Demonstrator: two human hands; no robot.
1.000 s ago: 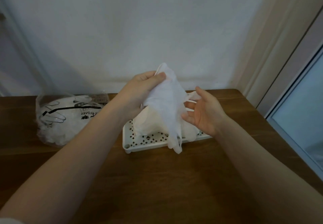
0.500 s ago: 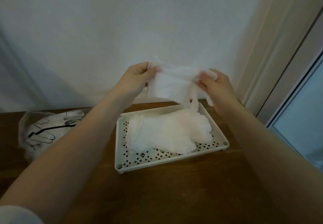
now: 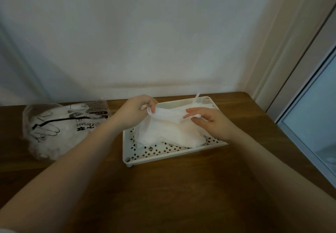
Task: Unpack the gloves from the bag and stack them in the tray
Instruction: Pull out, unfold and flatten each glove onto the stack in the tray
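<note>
A white perforated tray [image 3: 163, 155] sits on the wooden table and holds a pile of thin white gloves [image 3: 174, 134]. My left hand [image 3: 138, 109] pinches the cuff edge of the top glove [image 3: 167, 114] at the tray's far left. My right hand [image 3: 211, 121] rests on the same glove at its right end, fingers stretched out over it, just above the pile. A clear plastic bag [image 3: 54, 129] printed with glove outlines lies to the left of the tray, with more white gloves inside.
The table [image 3: 181, 196] ends at a pale wall behind the tray. A window frame [image 3: 309, 123] runs along the table's right edge. Bare wood lies in front of the tray, between my forearms.
Both hands have come down from chest height with the stretched glove, which now lies against the pile in the tray. The right hand's fingers have spread over it.
</note>
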